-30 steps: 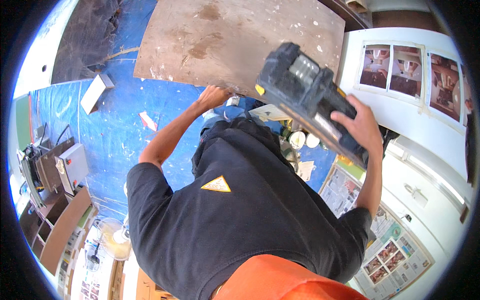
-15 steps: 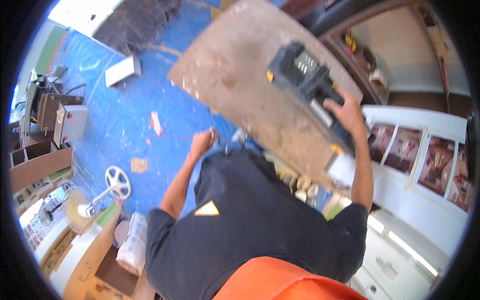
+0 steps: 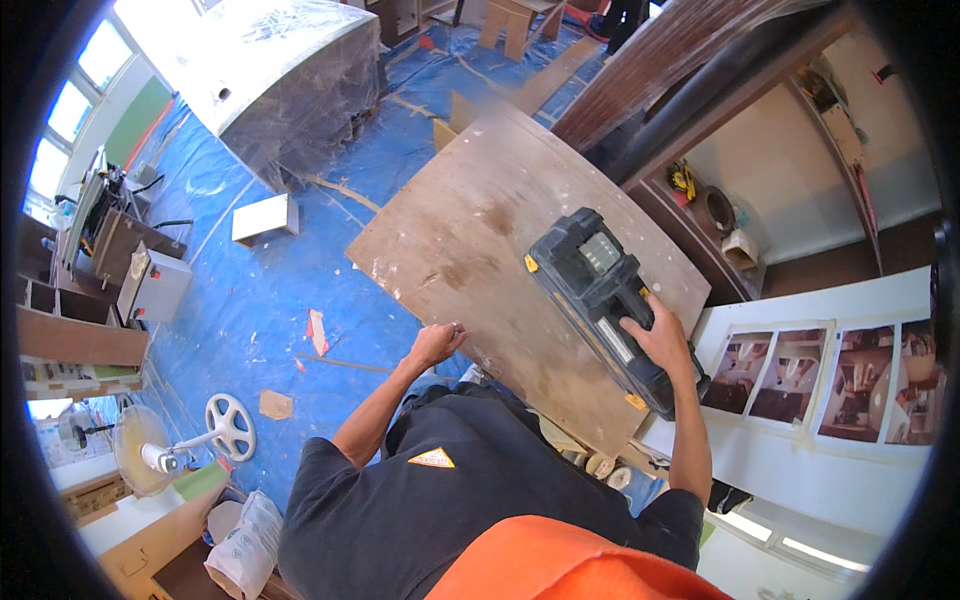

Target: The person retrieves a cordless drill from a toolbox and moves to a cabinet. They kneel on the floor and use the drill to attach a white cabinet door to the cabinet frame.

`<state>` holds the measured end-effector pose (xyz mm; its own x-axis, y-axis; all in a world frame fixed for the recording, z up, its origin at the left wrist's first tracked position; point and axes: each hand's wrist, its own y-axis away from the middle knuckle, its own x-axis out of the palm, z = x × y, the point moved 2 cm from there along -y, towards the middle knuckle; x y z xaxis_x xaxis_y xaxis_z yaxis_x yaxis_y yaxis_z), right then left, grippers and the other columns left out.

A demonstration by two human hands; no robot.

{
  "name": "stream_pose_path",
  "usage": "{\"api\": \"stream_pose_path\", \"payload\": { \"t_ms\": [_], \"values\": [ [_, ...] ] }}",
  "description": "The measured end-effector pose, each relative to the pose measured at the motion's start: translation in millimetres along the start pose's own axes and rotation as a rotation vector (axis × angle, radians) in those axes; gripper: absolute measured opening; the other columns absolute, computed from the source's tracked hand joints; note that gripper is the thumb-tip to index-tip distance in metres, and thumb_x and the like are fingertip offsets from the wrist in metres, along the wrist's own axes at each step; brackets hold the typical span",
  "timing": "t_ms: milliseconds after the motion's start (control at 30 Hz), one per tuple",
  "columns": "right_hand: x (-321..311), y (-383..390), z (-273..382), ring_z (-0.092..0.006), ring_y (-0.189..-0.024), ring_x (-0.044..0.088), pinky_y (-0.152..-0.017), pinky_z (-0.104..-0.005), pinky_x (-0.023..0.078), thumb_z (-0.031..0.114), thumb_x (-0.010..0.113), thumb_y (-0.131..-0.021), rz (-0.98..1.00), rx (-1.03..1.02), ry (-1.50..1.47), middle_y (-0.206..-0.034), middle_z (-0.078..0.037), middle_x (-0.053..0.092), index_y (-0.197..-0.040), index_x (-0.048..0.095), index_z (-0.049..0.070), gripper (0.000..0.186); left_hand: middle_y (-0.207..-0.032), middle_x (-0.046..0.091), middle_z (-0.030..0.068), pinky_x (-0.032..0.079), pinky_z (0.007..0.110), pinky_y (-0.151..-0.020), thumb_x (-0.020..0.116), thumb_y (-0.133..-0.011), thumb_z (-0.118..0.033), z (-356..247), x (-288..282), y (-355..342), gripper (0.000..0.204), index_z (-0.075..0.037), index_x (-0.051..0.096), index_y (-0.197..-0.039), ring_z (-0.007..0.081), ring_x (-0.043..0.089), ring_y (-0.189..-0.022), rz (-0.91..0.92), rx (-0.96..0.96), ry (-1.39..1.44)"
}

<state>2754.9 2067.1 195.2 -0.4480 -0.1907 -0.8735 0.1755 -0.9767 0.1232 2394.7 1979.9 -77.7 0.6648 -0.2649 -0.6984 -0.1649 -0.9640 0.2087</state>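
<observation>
My right hand [image 3: 655, 330] is closed on the handle of a black hard case [image 3: 590, 270] with yellow latches, which lies slantwise over the wooden board [image 3: 455, 200], a paint-spotted, stained sheet. My left hand [image 3: 435, 345] is curled at the board's near left edge, its fingers round something small that I cannot make out; whether it also touches the edge is unclear.
Blue floor sheeting [image 3: 255, 310] carries a white box [image 3: 265, 218] and a pedestal fan [image 3: 150, 450]. A plastic-wrapped cabinet [image 3: 295, 90] stands at back left, dark shelving [image 3: 740, 290] at right, and a white panel with taped photos [image 3: 780, 440] below it. Loose furniture [image 3: 140, 285] lines the left.
My view has turned, showing more of the room and shelving. The case now sits lower in view on the board, my right hand still on it. My left hand has shifted along the near edge.
</observation>
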Motion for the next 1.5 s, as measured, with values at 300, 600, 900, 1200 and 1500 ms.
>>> {"api": "stream_pose_path", "payload": {
  "t_ms": [300, 600, 900, 1200, 1500],
  "values": [
    [18, 6, 20, -0.0309, -0.098, 0.065, -0.088, -0.0367, 0.049, 0.03, 0.075, -0.077, 0.2, 0.028, -0.156, -0.107, -0.022, 0.066, -0.115, 0.059, -0.008, 0.056, -0.078, 0.067, 0.0189, 0.05, 0.049, -0.064, 0.056, -0.091, -0.04, 16, -6, -9, 0.033, -0.009, 0.068, -0.095, 0.0385, 0.065, -0.074, -0.009, 0.026, -0.037],
    [41, -26, 52, -0.0089, -0.047, 0.047, -0.045, -0.0264, 0.04, 0.02, 0.073, -0.083, 0.061, 0.484, -0.66, -0.066, -0.002, 0.053, -0.09, 0.057, 0.004, 0.023, -0.071, 0.064, 0.0178, 0.048, 0.046, -0.058, 0.057, -0.092, -0.039, 89, -47, -5, 0.033, -0.008, 0.067, -0.089, 0.0374, 0.063, -0.066, 0.038, 0.077, 0.101],
    [74, -86, 94, -0.0067, -0.048, 0.046, -0.043, -0.0231, 0.038, 0.018, 0.074, -0.084, -0.09, 0.578, -0.963, -0.065, 0.001, 0.05, -0.083, 0.054, 0.007, 0.023, -0.066, 0.062, 0.0157, 0.046, 0.046, -0.058, 0.056, -0.094, -0.038, 182, -131, -11, 0.031, -0.008, 0.066, -0.091, 0.0369, 0.063, -0.065, 0.07, -0.011, 0.111],
    [61, -147, 3, -0.0071, -0.052, 0.043, -0.05, -0.0244, 0.038, 0.012, 0.073, -0.084, -0.166, 0.611, -1.485, -0.065, 0.001, 0.048, -0.075, 0.049, 0.011, 0.027, -0.069, 0.064, 0.0182, 0.046, 0.047, -0.06, 0.056, -0.093, -0.038, 169, -129, -26, 0.033, -0.007, 0.067, -0.094, 0.0379, 0.063, -0.068, 0.141, -0.003, 0.153],
    [248, -109, -48, -0.0207, -0.057, 0.048, -0.065, -0.0396, 0.047, 0.016, 0.056, -0.087, -0.694, 0.457, -2.014, -0.059, -0.001, 0.045, -0.064, 0.043, 0.014, 0.026, -0.071, 0.064, 0.0199, 0.047, 0.046, -0.062, 0.055, -0.093, -0.038, 145, -115, -36, 0.034, -0.006, 0.067, -0.094, 0.039, 0.063, -0.071, 0.133, 0.002, 0.215]
  ]
}}
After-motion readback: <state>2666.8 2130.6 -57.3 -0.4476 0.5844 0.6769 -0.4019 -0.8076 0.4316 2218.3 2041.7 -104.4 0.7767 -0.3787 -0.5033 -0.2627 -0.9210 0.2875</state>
